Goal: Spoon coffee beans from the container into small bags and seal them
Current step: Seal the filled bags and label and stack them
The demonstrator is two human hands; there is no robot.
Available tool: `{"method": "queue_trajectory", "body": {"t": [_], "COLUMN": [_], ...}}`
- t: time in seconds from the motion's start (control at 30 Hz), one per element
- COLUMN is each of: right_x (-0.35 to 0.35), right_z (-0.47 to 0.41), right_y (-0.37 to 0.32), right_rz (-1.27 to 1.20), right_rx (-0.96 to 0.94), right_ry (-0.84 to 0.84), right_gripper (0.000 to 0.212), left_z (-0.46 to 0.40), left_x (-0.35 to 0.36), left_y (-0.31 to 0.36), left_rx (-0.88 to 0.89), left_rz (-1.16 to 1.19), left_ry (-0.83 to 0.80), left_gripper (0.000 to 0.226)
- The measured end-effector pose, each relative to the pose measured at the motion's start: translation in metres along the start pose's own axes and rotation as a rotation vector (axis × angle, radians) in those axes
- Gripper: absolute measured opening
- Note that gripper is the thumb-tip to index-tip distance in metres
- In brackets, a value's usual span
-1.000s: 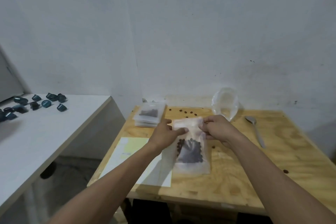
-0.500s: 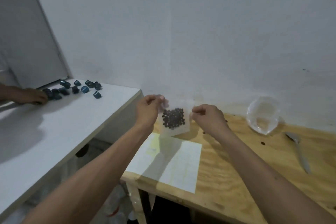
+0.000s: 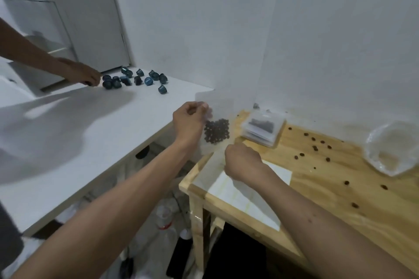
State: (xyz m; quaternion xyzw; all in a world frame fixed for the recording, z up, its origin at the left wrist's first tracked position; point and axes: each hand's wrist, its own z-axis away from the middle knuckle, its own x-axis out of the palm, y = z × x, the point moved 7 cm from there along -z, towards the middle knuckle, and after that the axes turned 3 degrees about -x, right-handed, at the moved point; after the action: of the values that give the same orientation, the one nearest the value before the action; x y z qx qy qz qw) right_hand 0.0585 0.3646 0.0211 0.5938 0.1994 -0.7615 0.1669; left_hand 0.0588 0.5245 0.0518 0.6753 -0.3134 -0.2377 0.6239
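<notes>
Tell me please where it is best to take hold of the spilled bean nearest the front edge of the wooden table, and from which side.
Pinch the bean across its short width with fingertips, coming straight down from above. It lies flat and alone on the bare table, so nothing blocks a top approach, and it seems too low and small to grasp from the side. The right hand is closer.

A white table (image 3: 74, 133) stands at the left, and near its far edge lies a loose cluster of dark blue capsules (image 3: 136, 79). Another person's hand (image 3: 85, 74) rests on the white surface just beside them (the arm comes in from the left edge). On the wooden table (image 3: 340, 188) at the right, a sheet of white paper (image 3: 247, 192) lies flat near the front corner. Below, between the tables, stands a clear plastic bottle (image 3: 164, 229) with a red label.
</notes>
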Motion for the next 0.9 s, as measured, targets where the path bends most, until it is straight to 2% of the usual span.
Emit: {"method": "queue_trajectory", "body": {"t": [0.13,0.23,0.4,0.47,0.57,0.67,0.73,0.9], "right_x": [-0.007,-0.007,-0.002,0.002,0.003,0.001,-0.003,-0.03], "right_z": [0.002,0.001,-0.003,-0.006,-0.003,0.0,0.0,0.006], "right_y": [-0.002,0.003,0.019,0.022,0.018,0.017,0.022,0.053], "right_rz": [-0.036,-0.099,-0.258,-0.327,-0.33,-0.351,-0.455,-0.96], "right_rx": [0.047,0.108,0.186,0.195,0.143,0.079,0.05,0.013], "right_ry": [0.074,0.108,0.059,0.031,-0.014,-0.045,-0.017,0.172], "right_gripper": [0.01,0.033,0.033,0.028,0.01,0.034,0.032,0.021], "left_z": [0.0,0.0,0.004,0.006,0.007,0.009,0.011,0.018], "left_x": [-0.003,-0.004,-0.002,-0.002,0.0,0.002,0.004,0.024], "left_y": [-0.004,-0.005,-0.003,-0.001,-0.001,0.0,0.003,0.013], "left_rx": [-0.016,-0.024,-0.022,-0.018,-0.017,-0.02,-0.02,-0.01], "left_rz": [0.019,0.029,0.038,0.04,0.05,0.045,0.061,0.106], "left_ry": [-0.015,-0.019,-0.031,-0.035,-0.06,-0.08,-0.092,-0.189], "left_gripper": [0.006,0.004,0.003,0.003,0.003,0.004,0.006,0.013]}}
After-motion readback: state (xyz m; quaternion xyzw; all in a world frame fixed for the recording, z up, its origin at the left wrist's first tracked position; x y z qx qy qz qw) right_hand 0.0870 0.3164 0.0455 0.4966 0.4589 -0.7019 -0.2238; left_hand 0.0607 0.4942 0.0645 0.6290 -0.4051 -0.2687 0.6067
